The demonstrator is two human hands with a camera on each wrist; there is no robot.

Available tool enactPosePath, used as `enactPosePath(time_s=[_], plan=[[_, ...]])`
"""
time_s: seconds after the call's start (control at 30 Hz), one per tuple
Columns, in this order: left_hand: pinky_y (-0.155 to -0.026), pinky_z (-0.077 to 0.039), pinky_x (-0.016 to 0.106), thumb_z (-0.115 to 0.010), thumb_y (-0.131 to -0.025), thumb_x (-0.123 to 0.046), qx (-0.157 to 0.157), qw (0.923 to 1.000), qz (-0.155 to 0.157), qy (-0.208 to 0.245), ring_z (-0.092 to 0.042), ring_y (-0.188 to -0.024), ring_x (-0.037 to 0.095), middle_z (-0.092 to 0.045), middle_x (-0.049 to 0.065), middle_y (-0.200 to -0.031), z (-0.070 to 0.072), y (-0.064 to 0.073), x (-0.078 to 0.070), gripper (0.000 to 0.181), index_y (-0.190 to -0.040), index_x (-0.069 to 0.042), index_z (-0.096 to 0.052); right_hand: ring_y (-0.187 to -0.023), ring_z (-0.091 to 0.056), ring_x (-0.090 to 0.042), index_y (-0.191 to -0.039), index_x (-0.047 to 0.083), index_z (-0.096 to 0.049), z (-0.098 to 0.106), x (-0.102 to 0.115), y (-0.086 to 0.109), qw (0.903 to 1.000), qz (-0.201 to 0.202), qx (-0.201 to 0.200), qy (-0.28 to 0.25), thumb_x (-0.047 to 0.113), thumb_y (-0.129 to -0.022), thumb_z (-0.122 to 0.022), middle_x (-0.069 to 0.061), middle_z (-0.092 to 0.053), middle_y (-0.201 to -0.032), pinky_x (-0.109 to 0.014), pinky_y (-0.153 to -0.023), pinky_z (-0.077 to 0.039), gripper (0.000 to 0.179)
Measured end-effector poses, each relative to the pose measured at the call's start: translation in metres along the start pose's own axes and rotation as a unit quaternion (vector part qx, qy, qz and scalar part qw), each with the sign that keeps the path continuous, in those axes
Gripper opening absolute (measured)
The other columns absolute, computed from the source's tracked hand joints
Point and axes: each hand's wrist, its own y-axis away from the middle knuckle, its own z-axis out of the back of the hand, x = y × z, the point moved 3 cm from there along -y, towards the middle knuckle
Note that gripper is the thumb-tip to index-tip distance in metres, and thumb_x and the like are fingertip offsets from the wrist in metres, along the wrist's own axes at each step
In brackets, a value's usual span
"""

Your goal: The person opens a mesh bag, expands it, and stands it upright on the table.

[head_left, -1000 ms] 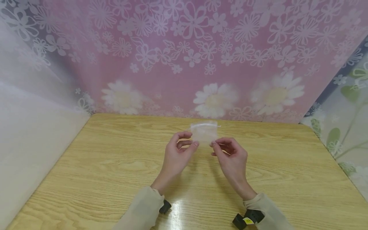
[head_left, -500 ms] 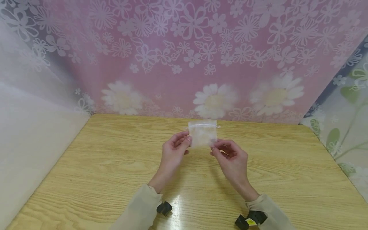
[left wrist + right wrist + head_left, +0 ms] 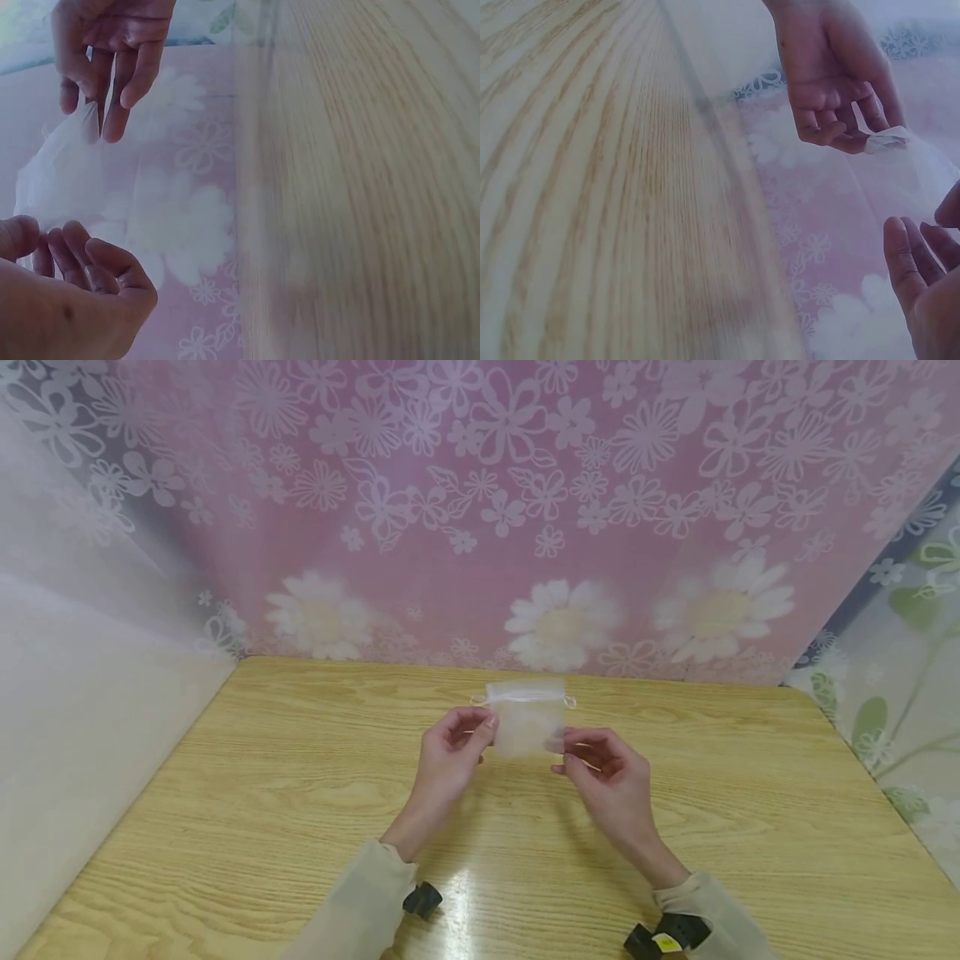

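Observation:
Between the two hands a small sheer white drawstring pouch (image 3: 527,722) is held up above the table. Its drawstring runs across near the top edge, with a small loop out at each side. My left hand (image 3: 453,752) pinches the pouch's left edge between thumb and fingers. At the lower right corner my right hand (image 3: 611,781) pinches it, and some fingertips show through the cloth. The left wrist view shows the pouch (image 3: 64,176) stretched between both hands. In the right wrist view the pouch (image 3: 922,169) is partly cut off by the frame's edge.
A wood-grain table (image 3: 300,802) lies under the hands. Behind it hangs a pink flowered curtain (image 3: 420,543), with pale cloth (image 3: 90,677) on the left and leaf-patterned cloth (image 3: 907,685) on the right. Dark wrist devices (image 3: 678,931) sit at both sleeves.
The pouch has come down slightly and turned flatter to the head camera, so more of its front and both loops show. The left hand has shifted a little left, the right hand slightly right and down.

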Motion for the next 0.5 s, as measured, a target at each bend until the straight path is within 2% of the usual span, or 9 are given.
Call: enactPosePath(time_s=[0.17, 0.33, 0.5], plan=[[-0.072, -0.051, 0.023, -0.068, -0.099, -0.016, 0.031, 0.9991, -0.02, -0.021, -0.066, -0.086, 0.011, -0.07, 0.004, -0.105, 0.0028, 0.001, 0.0018, 0.015, -0.111, -0.007, -0.069, -0.091, -0.076, -0.015, -0.113, -0.021, -0.054, 0.004, 0.0005, -0.0018, 0.9993, -0.028, -0.001, -0.024, -0.014, -0.095, -0.06, -0.005, -0.076, -0.105, -0.034, -0.07, -0.064, 0.021], [-0.077, -0.055, 0.027, -0.069, -0.099, -0.015, 0.066, 0.9957, -0.049, -0.042, -0.066, -0.086, 0.014, -0.07, 0.008, -0.105, 0.0036, 0.0032, 0.0014, 0.012, -0.109, -0.009, -0.07, -0.084, -0.075, -0.009, -0.115, -0.016, -0.059, 0.007, 0.0003, -0.004, 0.9968, -0.072, -0.031, 0.014, -0.008, -0.096, -0.064, 0.002, -0.078, -0.099, -0.031, -0.068, -0.064, 0.022], [-0.078, -0.055, 0.024, -0.072, -0.097, -0.017, 0.081, 0.9927, -0.055, -0.071, -0.066, -0.089, 0.014, -0.072, 0.006, -0.108, 0.004, 0.0046, 0.0011, 0.01, -0.104, -0.011, -0.072, -0.081, -0.074, -0.008, -0.11, -0.016, -0.063, 0.0103, -0.0017, -0.0038, 0.9943, -0.091, -0.047, 0.031, -0.007, -0.095, -0.066, 0.003, -0.078, -0.092, -0.029, -0.069, -0.063, 0.018]])
